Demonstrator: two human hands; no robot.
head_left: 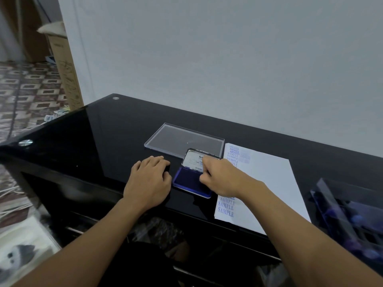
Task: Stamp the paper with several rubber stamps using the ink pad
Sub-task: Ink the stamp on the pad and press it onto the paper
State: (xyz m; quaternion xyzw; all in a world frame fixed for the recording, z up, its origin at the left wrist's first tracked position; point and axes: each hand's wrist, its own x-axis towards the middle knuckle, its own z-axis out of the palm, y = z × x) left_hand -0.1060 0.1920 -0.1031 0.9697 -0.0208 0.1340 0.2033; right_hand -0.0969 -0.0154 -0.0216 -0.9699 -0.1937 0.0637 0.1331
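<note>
An open ink pad [187, 181] with a dark blue pad and a raised lid [193, 161] lies on the black glass table [99, 137]. My right hand [219, 179] is over the pad with its fingers curled down onto the ink, closed on a rubber stamp that the hand hides. My left hand [148, 181] lies palm down just left of the pad, fingers draped over a small black object [167, 169]. The white paper [267, 183] lies right of the pad, with blue "AMENDED" and "SAMPLE" prints along its left edge.
A clear plastic lid [184, 139] lies flat behind the ink pad. A clear box with purple-handled stamps [350, 216] stands at the table's right edge. The wall runs close behind the table. The table's left edge drops to a patterned floor with a cardboard box [66, 69].
</note>
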